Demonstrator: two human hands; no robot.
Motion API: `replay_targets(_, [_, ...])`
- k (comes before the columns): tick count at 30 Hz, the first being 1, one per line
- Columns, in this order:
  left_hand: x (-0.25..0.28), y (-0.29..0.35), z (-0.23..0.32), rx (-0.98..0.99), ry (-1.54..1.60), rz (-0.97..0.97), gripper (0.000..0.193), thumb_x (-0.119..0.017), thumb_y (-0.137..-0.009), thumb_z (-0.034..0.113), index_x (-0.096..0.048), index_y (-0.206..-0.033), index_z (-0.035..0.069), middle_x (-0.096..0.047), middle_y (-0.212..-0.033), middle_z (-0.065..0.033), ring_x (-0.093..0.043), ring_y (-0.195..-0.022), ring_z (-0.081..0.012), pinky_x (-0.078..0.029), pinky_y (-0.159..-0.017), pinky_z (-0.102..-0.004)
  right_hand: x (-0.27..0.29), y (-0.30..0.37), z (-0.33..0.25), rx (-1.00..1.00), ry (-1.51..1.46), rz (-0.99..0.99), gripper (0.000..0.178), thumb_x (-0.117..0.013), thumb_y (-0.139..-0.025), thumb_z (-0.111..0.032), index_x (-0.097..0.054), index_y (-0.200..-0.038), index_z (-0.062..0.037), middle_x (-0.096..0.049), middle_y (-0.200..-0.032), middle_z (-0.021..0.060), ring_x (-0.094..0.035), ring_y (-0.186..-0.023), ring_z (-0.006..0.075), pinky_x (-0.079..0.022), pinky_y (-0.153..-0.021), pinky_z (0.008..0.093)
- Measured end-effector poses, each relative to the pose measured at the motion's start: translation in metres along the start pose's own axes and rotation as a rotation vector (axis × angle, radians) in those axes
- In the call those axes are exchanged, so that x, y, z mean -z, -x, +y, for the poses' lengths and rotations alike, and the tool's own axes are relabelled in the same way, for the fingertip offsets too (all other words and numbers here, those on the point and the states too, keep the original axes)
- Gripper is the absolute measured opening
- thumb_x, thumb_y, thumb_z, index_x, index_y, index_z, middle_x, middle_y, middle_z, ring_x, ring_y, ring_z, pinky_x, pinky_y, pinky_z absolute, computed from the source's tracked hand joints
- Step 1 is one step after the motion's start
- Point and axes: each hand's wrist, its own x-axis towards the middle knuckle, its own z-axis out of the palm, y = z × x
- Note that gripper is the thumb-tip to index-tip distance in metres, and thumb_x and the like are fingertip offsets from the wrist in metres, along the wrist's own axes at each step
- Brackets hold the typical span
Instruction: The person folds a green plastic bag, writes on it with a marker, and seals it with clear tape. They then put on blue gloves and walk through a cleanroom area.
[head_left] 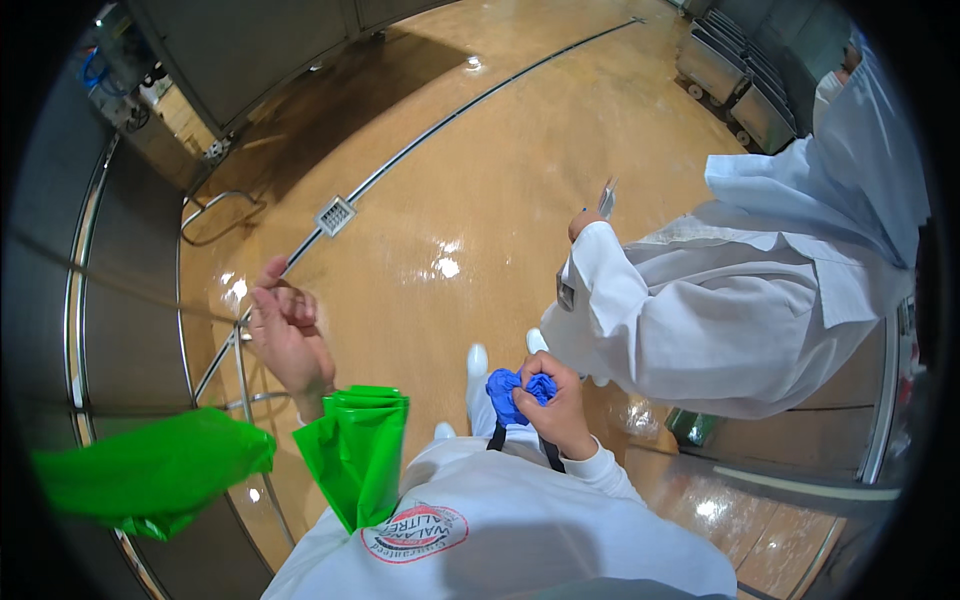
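My right hand is closed in front of my body around a crumpled pair of blue disposable gloves, which bulges out on both sides of the fingers. My left hand is raised at the left, its fingers loosely bent and apart with nothing in them. Just below its wrist, a folded green plastic sheet lies against my white coat and hides most of the forearm. Further left, a second green plastic piece spreads out, smeared by motion; whether the two are joined, I cannot tell.
A person in a white coat stands close on my right, a small shiny object in one hand. Metal wheeled carts stand at the far right. A drain grate breaks the wet tan floor. Metal tubing and steel panels line the left.
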Motion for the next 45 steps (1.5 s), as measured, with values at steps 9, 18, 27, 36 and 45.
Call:
replay_targets(9, [-0.045, -0.085, -0.064, 0.092, -0.156, -0.106, 0.027, -0.045, -0.083, 0.004, -0.052, -0.108, -0.002, -0.038, -0.068, 0.0018, -0.036, -0.062, -0.0065, -0.032, -0.058, -0.0217, 0.006, -0.127, 0.020, 0.127, -0.019, -0.039, 0.013, -0.059, -0.072, 0.002, -0.049, -0.077, -0.0036, -0.047, -0.070, -0.0012, -0.042, -0.065, 0.0053, -0.037, -0.059, 0.0225])
replay_targets(18, [-0.093, -0.168, -0.108, -0.111, -0.105, -0.423, 0.019, -0.045, -0.087, 0.015, -0.041, -0.071, 0.008, -0.040, -0.067, -0.0027, -0.036, -0.060, -0.0112, -0.032, -0.058, -0.0259, 0.022, -0.270, -0.020, 0.446, -0.273, 0.204, 0.015, -0.054, -0.071, 0.009, -0.047, -0.074, -0.0046, -0.046, -0.069, 0.0024, -0.043, -0.065, 0.0103, -0.036, -0.058, 0.0238])
replay_targets(27, [-0.197, -0.256, -0.220, 0.227, -0.184, -0.519, 0.024, -0.035, -0.086, 0.003, -0.044, -0.108, 0.004, -0.032, -0.058, 0.0049, -0.026, -0.052, -0.0044, -0.019, -0.050, -0.0211, 0.095, -0.365, -0.074, 0.553, -0.044, 0.641, 0.016, -0.055, -0.072, 0.007, -0.046, -0.076, -0.0057, -0.046, -0.070, 0.0028, -0.043, -0.064, 0.0091, -0.035, -0.058, 0.0237])
replay_targets(36, [-0.247, -0.260, -0.272, 0.499, -0.128, -0.766, 0.029, -0.037, -0.083, -0.001, -0.043, -0.110, 0.005, -0.041, -0.072, 0.0018, -0.035, -0.064, -0.0070, -0.028, -0.057, -0.0207, 0.089, -0.382, -0.032, 0.317, -0.123, 0.670, 0.016, -0.057, -0.073, 0.003, -0.045, -0.076, -0.0063, -0.048, -0.072, 0.0024, -0.044, -0.068, 0.0080, -0.036, -0.061, 0.0232])
replay_targets(45, [-0.324, -0.322, -0.338, 0.719, 0.020, -0.792, 0.019, -0.043, -0.082, -0.009, -0.052, -0.093, 0.003, -0.048, -0.076, 0.0004, -0.044, -0.068, -0.0077, -0.036, -0.061, -0.0209, 0.153, -0.519, -0.044, 0.441, -0.228, 0.772, 0.020, -0.058, -0.080, 0.006, -0.044, -0.079, -0.0072, -0.046, -0.077, 0.0008, -0.045, -0.071, 0.0064, -0.036, -0.064, 0.0218])
